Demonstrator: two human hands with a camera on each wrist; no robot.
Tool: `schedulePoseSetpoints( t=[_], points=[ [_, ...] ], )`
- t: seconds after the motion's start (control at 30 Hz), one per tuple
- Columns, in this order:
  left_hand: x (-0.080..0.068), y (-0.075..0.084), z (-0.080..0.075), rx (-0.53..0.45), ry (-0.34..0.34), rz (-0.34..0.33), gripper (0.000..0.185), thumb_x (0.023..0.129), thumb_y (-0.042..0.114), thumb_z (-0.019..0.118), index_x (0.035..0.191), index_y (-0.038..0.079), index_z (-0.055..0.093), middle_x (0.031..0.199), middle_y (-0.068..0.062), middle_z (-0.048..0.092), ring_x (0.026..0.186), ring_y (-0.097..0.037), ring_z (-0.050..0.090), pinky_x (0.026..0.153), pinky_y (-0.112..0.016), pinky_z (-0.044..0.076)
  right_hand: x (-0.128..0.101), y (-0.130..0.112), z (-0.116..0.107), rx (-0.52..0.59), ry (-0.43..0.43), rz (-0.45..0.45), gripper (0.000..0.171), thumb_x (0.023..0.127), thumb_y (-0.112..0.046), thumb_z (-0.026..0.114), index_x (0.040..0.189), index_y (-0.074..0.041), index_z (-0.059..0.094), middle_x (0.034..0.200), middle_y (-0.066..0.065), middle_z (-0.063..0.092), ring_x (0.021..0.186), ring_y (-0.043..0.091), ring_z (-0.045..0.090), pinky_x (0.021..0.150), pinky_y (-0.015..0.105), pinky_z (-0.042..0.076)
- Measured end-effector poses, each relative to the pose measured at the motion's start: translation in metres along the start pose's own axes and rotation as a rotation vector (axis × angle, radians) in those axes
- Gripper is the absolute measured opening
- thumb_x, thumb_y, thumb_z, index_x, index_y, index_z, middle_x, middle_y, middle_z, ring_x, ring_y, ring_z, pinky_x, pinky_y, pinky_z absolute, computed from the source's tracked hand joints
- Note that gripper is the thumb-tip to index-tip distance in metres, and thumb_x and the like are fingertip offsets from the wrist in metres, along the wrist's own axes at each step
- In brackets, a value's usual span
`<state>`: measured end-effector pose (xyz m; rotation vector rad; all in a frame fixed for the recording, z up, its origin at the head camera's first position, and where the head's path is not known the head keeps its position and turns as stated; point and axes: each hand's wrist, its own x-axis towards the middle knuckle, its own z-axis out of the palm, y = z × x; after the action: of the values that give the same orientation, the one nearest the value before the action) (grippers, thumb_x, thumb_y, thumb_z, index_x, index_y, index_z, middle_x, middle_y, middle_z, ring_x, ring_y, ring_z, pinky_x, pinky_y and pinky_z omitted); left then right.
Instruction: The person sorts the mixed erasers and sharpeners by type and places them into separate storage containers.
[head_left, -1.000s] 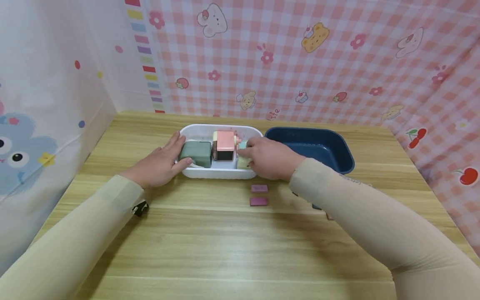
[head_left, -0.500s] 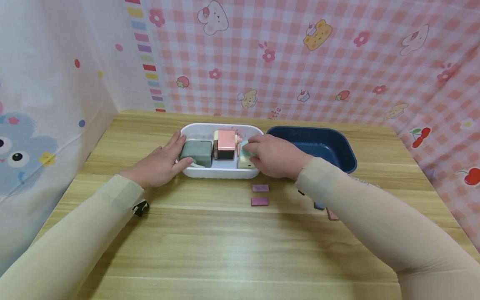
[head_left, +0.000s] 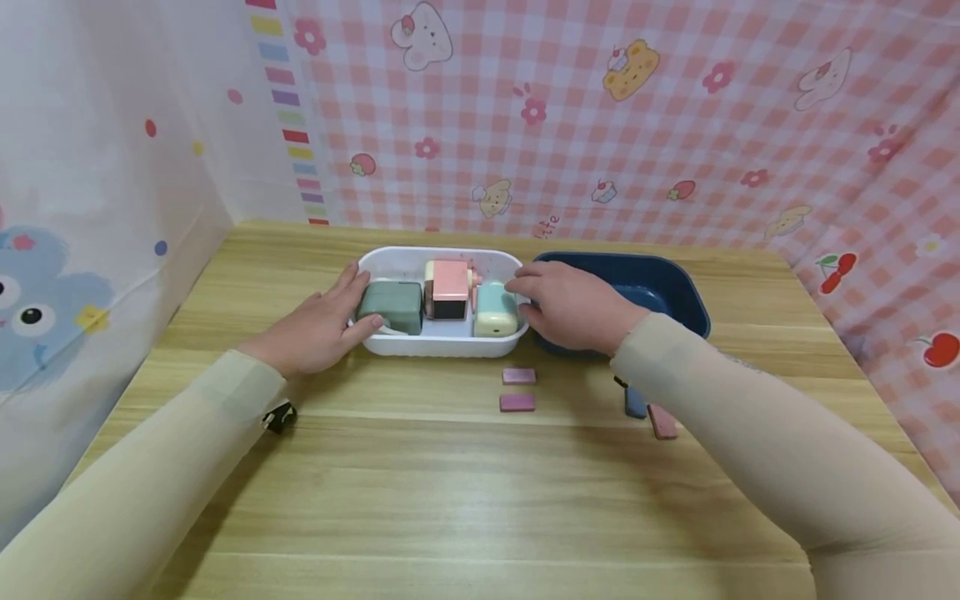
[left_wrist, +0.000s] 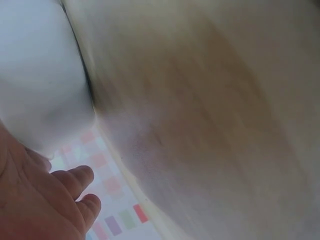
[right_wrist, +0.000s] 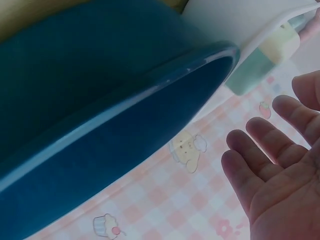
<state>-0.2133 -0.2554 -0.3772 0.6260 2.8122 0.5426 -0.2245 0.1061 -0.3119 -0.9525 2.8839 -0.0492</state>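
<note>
**White tray steadied by left hand, right hand clear of it**

White tray [head_left: 442, 343] sits on the wooden surface [head_left: 420, 492], toward the far edge, just left of the dark blue tub [head_left: 660, 283]. Inside the tray, left to right: grey-green block [head_left: 392, 305], pink-topped block [head_left: 448, 288], mint block [head_left: 496, 309]. All three stand side by side, close together.

Left hand [head_left: 318, 329]: fingers straight and spread, lying against the tray's left end; thumb tip touches the front of the grey-green block. Nothing pinched.

Right hand [head_left: 573, 307]: fingers relaxed and slightly parted, hovering at the tray's right end over the blue tub's near corner. Holds nothing; the right wrist view confirms an empty palm with loosely extended fingers [right_wrist: 260, 145].

In front of the tray on the surface: two small pink tiles [head_left: 518, 389], one behind the other. Further right, partly under the right sleeve, a blue tile [head_left: 634, 403] and a pink tile [head_left: 663, 422], touching or nearly so.

Left wrist view is blurred; only the tray wall and fingertips can be made out.
</note>
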Motion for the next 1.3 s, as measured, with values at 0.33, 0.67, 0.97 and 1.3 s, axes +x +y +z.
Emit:
schedulePoseSetpoints(
  t=[0.33,0.67,0.97,1.3],
  points=[
    [0.001,0.005,0.001,0.046,0.063,-0.009,0.083,0.111,0.054,0.04,0.168,0.0,0.015,0.176,-0.025,0.003,0.163,-0.044,0.01,0.129,-0.068,0.013,-0.012,0.017,0.002,0.03,0.056,0.012,0.042,0.105,-0.023,0.065,0.143,-0.008,0.065,0.149,0.014,0.06,0.141,0.031,0.056,0.119,0.051,0.047],
    [-0.002,0.023,-0.002,0.099,0.181,0.031,0.071,0.107,0.039,0.058,0.163,0.004,0.035,0.174,-0.021,0.024,0.161,-0.044,0.024,0.131,-0.06,0.019,-0.027,0.03,0.005,0.062,0.057,0.034,0.041,0.104,-0.022,0.065,0.143,-0.008,0.065,0.153,0.017,0.058,0.145,0.035,0.053,0.12,0.054,0.044],
    [-0.001,0.052,0.005,0.134,0.234,0.149,0.072,0.104,0.041,0.063,0.161,0.004,0.041,0.17,-0.019,0.035,0.159,-0.042,0.029,0.131,-0.061,0.02,-0.041,0.038,0.008,0.062,0.098,0.018,0.041,0.105,-0.021,0.063,0.144,-0.006,0.064,0.153,0.019,0.057,0.144,0.037,0.053,0.119,0.056,0.044],
    [0.003,0.084,0.019,0.184,0.227,0.261,0.074,0.103,0.045,0.063,0.162,0.007,0.039,0.17,-0.018,0.035,0.16,-0.042,0.028,0.131,-0.059,0.022,-0.054,0.041,0.009,0.069,0.111,0.044,0.042,0.105,-0.022,0.063,0.144,-0.006,0.064,0.154,0.019,0.056,0.146,0.037,0.051,0.12,0.056,0.043]
  ],
)
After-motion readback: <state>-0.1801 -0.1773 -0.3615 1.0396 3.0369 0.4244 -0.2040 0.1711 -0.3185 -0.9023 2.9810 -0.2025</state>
